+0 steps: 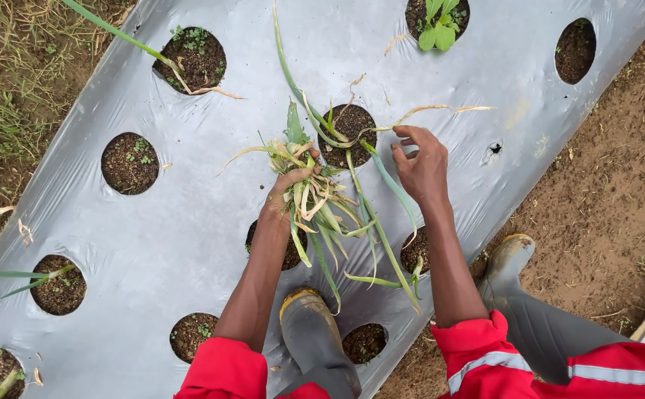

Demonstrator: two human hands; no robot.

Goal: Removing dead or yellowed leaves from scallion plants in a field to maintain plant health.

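Observation:
My left hand (287,193) grips a bunch of pulled green and yellowed leaves (315,203), whose tips hang down over the grey plastic mulch sheet (189,222). Just to its right, my right hand (420,166) hovers with fingers curled and apart, next to a long thin leaf (381,166) that rises from the soil hole (350,125) between both hands. Whether the fingers touch that leaf is unclear. Red sleeves cover my upper arms.
Several round soil holes dot the sheet, some with small weeds; one at the top holds a green seedling (438,29). My grey rubber boots (315,340) stand on the sheet's lower edge. Bare soil lies to the right, dry grass at upper left.

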